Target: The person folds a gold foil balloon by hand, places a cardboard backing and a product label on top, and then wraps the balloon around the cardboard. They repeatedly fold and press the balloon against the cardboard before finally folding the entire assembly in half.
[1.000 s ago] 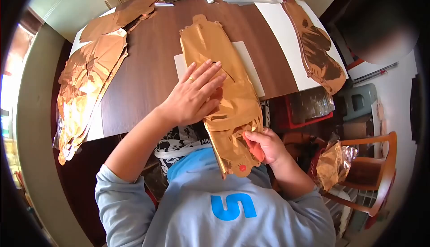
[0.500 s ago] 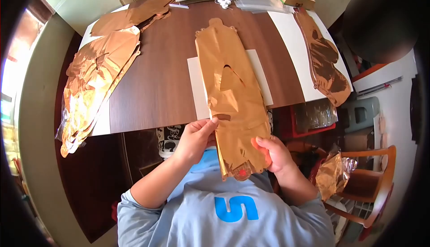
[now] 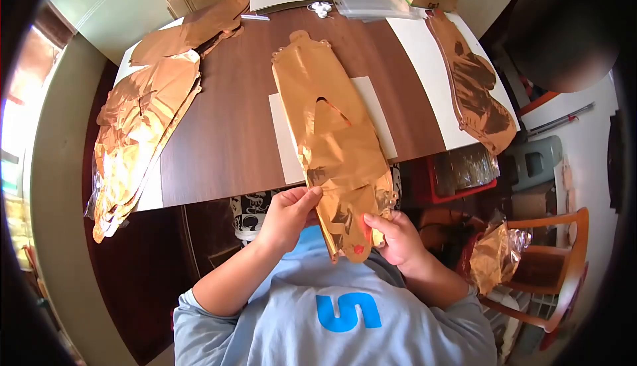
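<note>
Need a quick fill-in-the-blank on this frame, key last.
1. The left hand pinches the foil's ____ edge.
2. The spot on the foil's near end, beside the right hand, is ____.
3. The card under the foil is ____.

Key: left; red; white.

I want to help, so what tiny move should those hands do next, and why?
Perhaps the right hand should gently draw its edge of the gold foil outward while the left hand holds the other edge: the foil looks crumpled beside the right hand, and its near end reaches past the table.
</note>
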`<state>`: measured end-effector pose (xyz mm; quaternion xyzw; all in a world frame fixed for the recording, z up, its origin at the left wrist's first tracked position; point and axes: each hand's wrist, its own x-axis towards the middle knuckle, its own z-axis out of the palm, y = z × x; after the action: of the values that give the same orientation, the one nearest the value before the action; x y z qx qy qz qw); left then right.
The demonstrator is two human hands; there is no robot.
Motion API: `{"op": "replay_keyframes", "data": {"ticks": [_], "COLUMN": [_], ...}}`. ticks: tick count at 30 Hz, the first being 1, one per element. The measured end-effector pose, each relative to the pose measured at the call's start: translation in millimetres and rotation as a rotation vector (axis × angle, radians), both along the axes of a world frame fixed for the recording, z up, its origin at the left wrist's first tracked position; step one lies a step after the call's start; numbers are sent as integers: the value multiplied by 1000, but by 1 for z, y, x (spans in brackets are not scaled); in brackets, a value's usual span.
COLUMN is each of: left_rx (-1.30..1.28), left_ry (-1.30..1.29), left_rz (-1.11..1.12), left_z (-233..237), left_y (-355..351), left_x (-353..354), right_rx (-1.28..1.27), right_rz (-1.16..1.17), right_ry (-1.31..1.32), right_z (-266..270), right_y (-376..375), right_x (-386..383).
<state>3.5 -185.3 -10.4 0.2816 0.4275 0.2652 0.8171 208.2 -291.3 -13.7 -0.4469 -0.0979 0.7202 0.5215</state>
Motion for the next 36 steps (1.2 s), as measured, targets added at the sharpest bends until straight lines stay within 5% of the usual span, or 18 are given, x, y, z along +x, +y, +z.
{"op": "replay_keyframes", "data": {"ticks": [17, 20, 23, 27, 36], "left_rx": [-8, 563, 1282, 1918, 2114], "left_ry": [56, 698, 1128, 1091, 988], "left_rz": [-93, -511, -316, -174, -549], "left_z": [11, 32, 41, 57, 43], "left_y": [-5, 3, -10, 7, 28], "left_x": [-1, -17, -21, 10, 59], "right_rx": [3, -7, -25, -28, 25], "right_rz": [14, -6, -38, 9, 25], "right_ry": [14, 1, -18, -57, -38], "right_z": [-3, -3, 1, -2, -2], "right_y": [2, 4, 5, 7, 9], "right_x": [-2, -1, -6, -6, -10]}}
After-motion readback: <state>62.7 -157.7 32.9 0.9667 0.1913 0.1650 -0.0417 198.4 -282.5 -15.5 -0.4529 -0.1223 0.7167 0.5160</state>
